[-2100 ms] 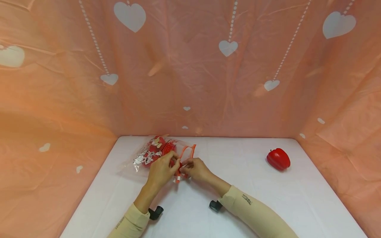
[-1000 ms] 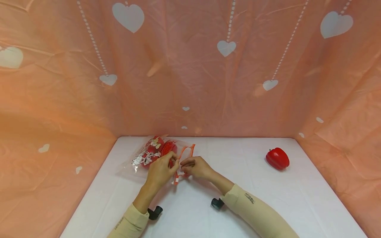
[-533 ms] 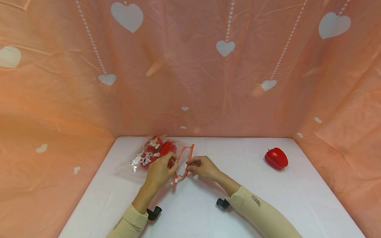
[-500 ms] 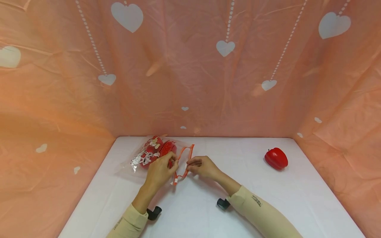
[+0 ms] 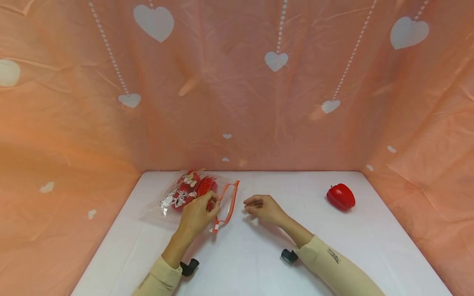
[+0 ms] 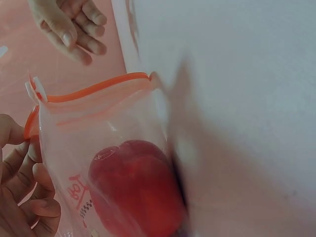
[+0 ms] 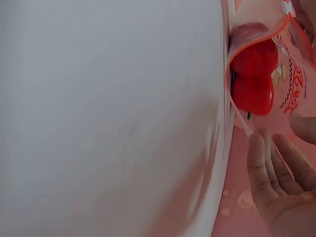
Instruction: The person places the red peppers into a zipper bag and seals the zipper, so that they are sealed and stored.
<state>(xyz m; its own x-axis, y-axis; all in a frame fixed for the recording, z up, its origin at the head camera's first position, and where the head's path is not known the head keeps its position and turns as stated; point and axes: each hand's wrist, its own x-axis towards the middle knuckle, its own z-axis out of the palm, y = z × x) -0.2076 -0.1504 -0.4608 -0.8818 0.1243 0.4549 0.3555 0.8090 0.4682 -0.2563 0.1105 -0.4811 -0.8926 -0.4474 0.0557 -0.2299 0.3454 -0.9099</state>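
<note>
A clear zip bag [image 5: 177, 200] with printed cartoon figures and an orange zip edge [image 5: 233, 200] lies at the table's back left, its mouth gaping to the right. Red bell peppers [image 6: 138, 190] show through its plastic; how many is hard to tell. My left hand [image 5: 196, 211] pinches the orange edge of the mouth between thumb and fingers. A white zip slider [image 6: 35, 90] sits at one end of that edge. To the right of the mouth, apart from the bag, my right hand [image 5: 267, 209] holds nothing, its fingers loosely bent. Another red bell pepper [image 5: 341, 197] lies on the table's right side.
The white table [image 5: 244, 263] ends at an orange curtain [image 5: 237, 102] printed with hearts, behind and on both sides. Black wrist cameras, one under the left wrist [image 5: 190, 267] and one under the right [image 5: 289, 256], hang close above the tabletop.
My right hand has let go of the bag's orange edge and moved away to the right. The mouth is spread wider than before. My left hand keeps its pinch.
</note>
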